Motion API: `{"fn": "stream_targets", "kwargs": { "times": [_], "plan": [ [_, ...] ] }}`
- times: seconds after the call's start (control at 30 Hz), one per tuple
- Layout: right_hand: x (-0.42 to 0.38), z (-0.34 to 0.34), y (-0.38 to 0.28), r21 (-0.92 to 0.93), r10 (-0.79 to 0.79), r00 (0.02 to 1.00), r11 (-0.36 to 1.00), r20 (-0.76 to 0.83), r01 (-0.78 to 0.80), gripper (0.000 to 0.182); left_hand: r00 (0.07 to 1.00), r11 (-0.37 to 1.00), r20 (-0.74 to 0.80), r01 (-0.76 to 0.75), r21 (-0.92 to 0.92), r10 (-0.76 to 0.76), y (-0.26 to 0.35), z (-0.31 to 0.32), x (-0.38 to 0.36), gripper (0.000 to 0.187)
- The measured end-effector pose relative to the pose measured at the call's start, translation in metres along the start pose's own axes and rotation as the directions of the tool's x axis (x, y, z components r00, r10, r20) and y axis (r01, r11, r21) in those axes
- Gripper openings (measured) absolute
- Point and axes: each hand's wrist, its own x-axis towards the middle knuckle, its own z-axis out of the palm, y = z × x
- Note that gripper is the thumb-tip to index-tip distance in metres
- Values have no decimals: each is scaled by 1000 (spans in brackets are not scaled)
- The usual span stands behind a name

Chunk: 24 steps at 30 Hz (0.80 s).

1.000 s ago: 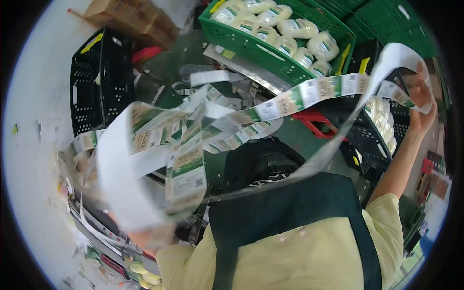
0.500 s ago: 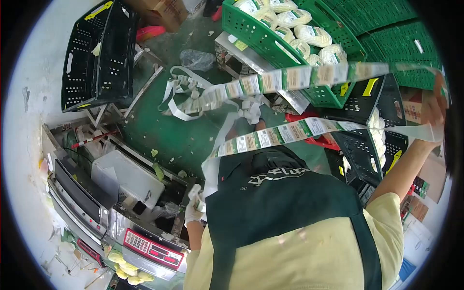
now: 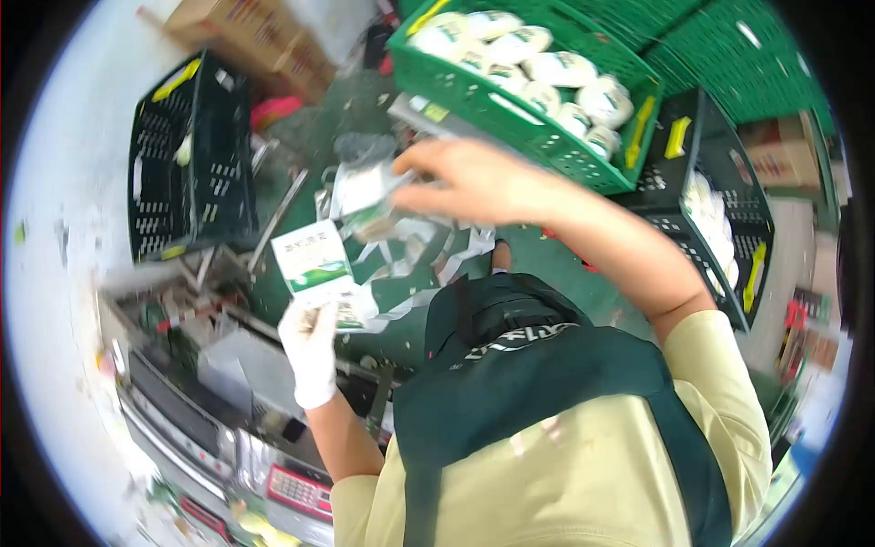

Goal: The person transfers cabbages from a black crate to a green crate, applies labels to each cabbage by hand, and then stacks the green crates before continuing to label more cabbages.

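My left hand (image 3: 310, 351), in a white glove, is closed on a strip of printed labels (image 3: 313, 260), white with green artwork. One label stands up above the fingers and more of the strip shows below it. My bare right hand (image 3: 465, 182) is blurred above the floor, its fingers apart. A blurred length of label strip (image 3: 363, 190) is right beside its fingertips; I cannot make out whether they touch. Loose white strip (image 3: 460, 253) lies in tangled loops on the floor beyond my apron (image 3: 529, 374).
A green crate (image 3: 510, 108) of wrapped pale produce stands ahead. Black crates are at left (image 3: 193, 164) and right (image 3: 702, 201), the right one holding pale produce. A machine with a red keypad (image 3: 299, 488) is at lower left. Cardboard boxes (image 3: 251, 46) stand behind.
My right hand has swung from the far right to the centre, and the long stretched label strips are no longer spread across the view. My left hand has risen with labels in it.
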Motion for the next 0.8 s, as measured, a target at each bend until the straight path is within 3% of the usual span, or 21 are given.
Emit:
{"fn": "stream_targets", "kwargs": {
  "times": [0.03, 0.07, 0.1, 0.13, 0.2, 0.27, 0.33, 0.37, 0.4, 0.47, 0.53, 0.6, 0.73, 0.8],
  "plan": [
    [-15, 5, -1, 372, 34, 999, 927, 17, -38, 52, 995, 995, 90, 49, -86, -42, 12, 20, 5, 17],
    [-30, 3, 0, 621, 44, 998, 781, 50, -66, 55, 988, 993, 152, 50, -112, -33, 25, 46, 8, 17],
    [-46, -1, -1, 699, 127, 986, 696, 108, -166, 55, 970, 995, 234, 85, -50, -72, 20, 56, 13, 17],
    [-62, 3, 6, 658, 91, 995, 752, -41, -41, 49, 943, 993, 312, 113, 20, -113, 11, 67, 16, 18],
    [-94, 2, 23, 667, 115, 982, 745, -151, 16, 38, 905, 993, 416, 112, -26, -91, 4, 98, 20, 20],
    [-126, 5, 37, 636, 185, 935, 770, -303, 53, 24, 818, 983, 547, 133, 127, -181, -2, 120, 28, 39],
    [-165, 0, 44, 546, 235, 886, 837, -400, 25, 21, 774, 958, 633, -187, 215, 9, 22, 167, 24, 56],
    [-186, 1, 48, 515, 237, 839, 855, -490, 59, 21, 675, 945, 704, -326, 13, 223, 41, 200, 21, 76],
    [-207, 1, 51, 536, 258, 819, 841, -513, 71, 20, 667, 965, 698, -191, -177, 260, 54, 229, 12, 74],
    [-245, 7, 64, 591, 309, 782, 801, -542, 93, 18, 711, 983, 685, -181, -42, 160, 55, 261, 0, 59],
    [-283, 4, 75, 558, 321, 693, 817, -646, 142, 16, 691, 987, 719, -156, 47, 75, 54, 298, -6, 17],
    [-327, -6, 92, 513, 310, 675, 850, -670, 119, 11, 602, 931, 778, -359, 63, 179, 56, 344, -20, 12],
    [-409, -29, 154, 300, 194, 584, 950, -788, 89, 10, 480, 852, 857, -514, 101, 188, 53, 449, -50, 7],
    [-449, -48, 184, 252, 172, 560, 965, -810, 68, 10, 527, 870, 836, -473, 137, 155, 58, 501, -70, 13]
  ]
}}
